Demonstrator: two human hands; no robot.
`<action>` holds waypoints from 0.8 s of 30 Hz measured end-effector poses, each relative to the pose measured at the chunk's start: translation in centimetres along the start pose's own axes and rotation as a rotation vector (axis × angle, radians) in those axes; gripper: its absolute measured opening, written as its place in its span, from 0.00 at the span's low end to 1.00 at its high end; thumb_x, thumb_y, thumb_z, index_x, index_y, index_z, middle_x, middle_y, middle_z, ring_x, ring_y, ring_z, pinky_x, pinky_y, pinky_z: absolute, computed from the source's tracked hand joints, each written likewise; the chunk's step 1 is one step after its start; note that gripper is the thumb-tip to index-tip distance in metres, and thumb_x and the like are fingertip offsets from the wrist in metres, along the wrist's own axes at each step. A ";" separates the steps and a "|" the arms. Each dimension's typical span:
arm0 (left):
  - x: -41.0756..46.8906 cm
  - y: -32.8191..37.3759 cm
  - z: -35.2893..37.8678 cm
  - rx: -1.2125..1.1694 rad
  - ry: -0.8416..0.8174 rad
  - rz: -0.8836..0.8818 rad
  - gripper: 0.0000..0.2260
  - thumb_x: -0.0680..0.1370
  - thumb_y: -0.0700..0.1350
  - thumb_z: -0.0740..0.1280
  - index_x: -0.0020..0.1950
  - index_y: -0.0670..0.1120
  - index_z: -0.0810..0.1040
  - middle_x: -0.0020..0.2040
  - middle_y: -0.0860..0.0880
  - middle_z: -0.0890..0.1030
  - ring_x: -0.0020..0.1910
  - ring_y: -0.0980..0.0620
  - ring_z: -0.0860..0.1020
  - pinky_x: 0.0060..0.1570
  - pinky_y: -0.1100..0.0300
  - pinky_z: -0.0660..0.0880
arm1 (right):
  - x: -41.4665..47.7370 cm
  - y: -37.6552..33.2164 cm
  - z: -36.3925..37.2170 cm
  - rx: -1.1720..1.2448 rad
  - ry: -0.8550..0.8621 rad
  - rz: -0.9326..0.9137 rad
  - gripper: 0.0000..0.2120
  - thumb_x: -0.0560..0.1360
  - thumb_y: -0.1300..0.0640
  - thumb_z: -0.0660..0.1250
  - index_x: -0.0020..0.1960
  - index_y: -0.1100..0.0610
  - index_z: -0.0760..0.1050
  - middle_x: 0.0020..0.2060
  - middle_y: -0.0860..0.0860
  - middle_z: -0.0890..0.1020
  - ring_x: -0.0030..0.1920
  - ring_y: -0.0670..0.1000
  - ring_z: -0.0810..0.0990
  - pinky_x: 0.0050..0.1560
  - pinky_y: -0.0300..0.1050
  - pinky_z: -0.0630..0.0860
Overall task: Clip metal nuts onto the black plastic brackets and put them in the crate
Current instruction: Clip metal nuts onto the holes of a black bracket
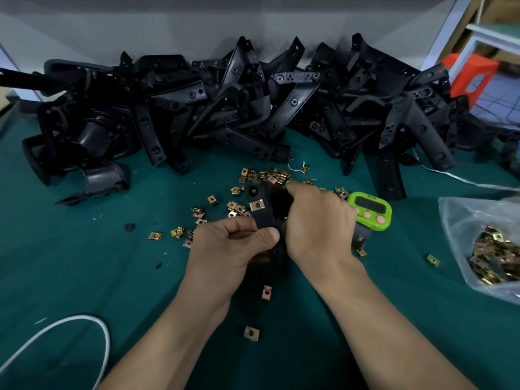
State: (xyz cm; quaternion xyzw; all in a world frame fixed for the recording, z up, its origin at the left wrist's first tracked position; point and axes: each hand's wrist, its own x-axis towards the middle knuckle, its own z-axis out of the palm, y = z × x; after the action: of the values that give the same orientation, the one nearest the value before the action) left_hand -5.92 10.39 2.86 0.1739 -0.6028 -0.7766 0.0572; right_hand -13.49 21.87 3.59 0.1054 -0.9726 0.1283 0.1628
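Observation:
Both hands hold one black plastic bracket [263,213] above the green table. My left hand [225,246] grips its lower end between thumb and fingers. My right hand [315,220] wraps around its right side, index finger stretched over the top. A brass-coloured metal nut [257,205] sits clipped on the bracket's left edge. Loose metal nuts [267,174] lie scattered on the table just beyond and to the left of my hands. No crate is in view.
A big heap of black brackets [253,108] fills the back of the table. A green timer [370,209] sits right of my hands. A clear bag of nuts [489,249] lies at the right edge. A white cable [92,322] curves at lower left.

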 end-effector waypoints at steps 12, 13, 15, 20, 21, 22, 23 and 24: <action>0.9 0.7 -0.5 -0.118 -0.085 -0.079 0.12 0.71 0.45 0.71 0.48 0.39 0.87 0.45 0.39 0.86 0.39 0.47 0.84 0.36 0.60 0.81 | 0.2 0.9 0.5 0.146 -0.078 0.067 0.22 0.63 0.67 0.68 0.51 0.47 0.79 0.28 0.42 0.64 0.36 0.56 0.74 0.38 0.46 0.67; 0.8 0.6 -0.5 -0.110 -0.090 -0.067 0.12 0.71 0.45 0.72 0.48 0.38 0.87 0.45 0.39 0.86 0.38 0.48 0.83 0.36 0.60 0.80 | 0.2 0.9 0.6 0.140 -0.076 0.062 0.22 0.63 0.68 0.68 0.50 0.46 0.79 0.28 0.42 0.64 0.36 0.56 0.74 0.38 0.46 0.66; 0.6 0.5 -0.5 -0.079 -0.083 -0.038 0.10 0.72 0.44 0.72 0.47 0.38 0.86 0.43 0.41 0.86 0.38 0.49 0.84 0.36 0.62 0.80 | 0.1 0.9 0.6 0.126 -0.057 0.060 0.20 0.64 0.68 0.68 0.49 0.47 0.78 0.29 0.43 0.68 0.35 0.56 0.74 0.37 0.46 0.65; 0.1 0.8 0.4 0.041 -0.051 0.041 0.12 0.80 0.37 0.68 0.41 0.47 0.88 0.40 0.45 0.86 0.39 0.48 0.84 0.38 0.61 0.81 | 0.3 1.2 -0.2 0.117 0.002 0.060 0.13 0.66 0.66 0.65 0.42 0.49 0.75 0.29 0.46 0.71 0.35 0.59 0.74 0.35 0.46 0.61; -0.2 1.1 0.7 0.040 -0.044 0.066 0.14 0.80 0.36 0.67 0.41 0.49 0.88 0.39 0.47 0.85 0.38 0.50 0.83 0.38 0.61 0.81 | 0.3 1.1 -0.7 0.113 0.005 0.054 0.12 0.66 0.66 0.65 0.41 0.49 0.73 0.28 0.45 0.68 0.33 0.57 0.71 0.34 0.47 0.59; -0.4 1.5 0.9 0.034 -0.035 0.096 0.14 0.80 0.35 0.67 0.43 0.51 0.89 0.39 0.48 0.85 0.39 0.52 0.83 0.40 0.62 0.81 | 0.3 1.0 -1.3 0.107 0.006 0.044 0.13 0.66 0.66 0.65 0.40 0.48 0.70 0.27 0.44 0.66 0.32 0.56 0.68 0.34 0.47 0.58; -0.7 1.9 1.1 0.035 -0.028 0.131 0.13 0.79 0.36 0.69 0.47 0.52 0.89 0.40 0.48 0.86 0.40 0.53 0.83 0.42 0.62 0.81 | 0.2 1.0 -1.9 0.107 0.007 0.037 0.14 0.66 0.65 0.65 0.39 0.47 0.69 0.27 0.43 0.65 0.31 0.55 0.66 0.34 0.47 0.58; -1.0 2.4 1.2 0.046 -0.016 0.171 0.12 0.78 0.36 0.70 0.51 0.52 0.88 0.40 0.48 0.86 0.41 0.54 0.83 0.44 0.63 0.80 | 0.0 1.0 -2.6 0.118 0.001 0.032 0.14 0.66 0.65 0.65 0.39 0.46 0.68 0.27 0.43 0.65 0.31 0.54 0.66 0.34 0.47 0.59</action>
State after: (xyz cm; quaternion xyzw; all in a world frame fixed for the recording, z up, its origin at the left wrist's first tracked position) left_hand -5.72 11.15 5.57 0.1170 -0.6337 -0.7561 0.1146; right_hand -13.00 23.57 5.79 0.0993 -0.9648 0.1879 0.1547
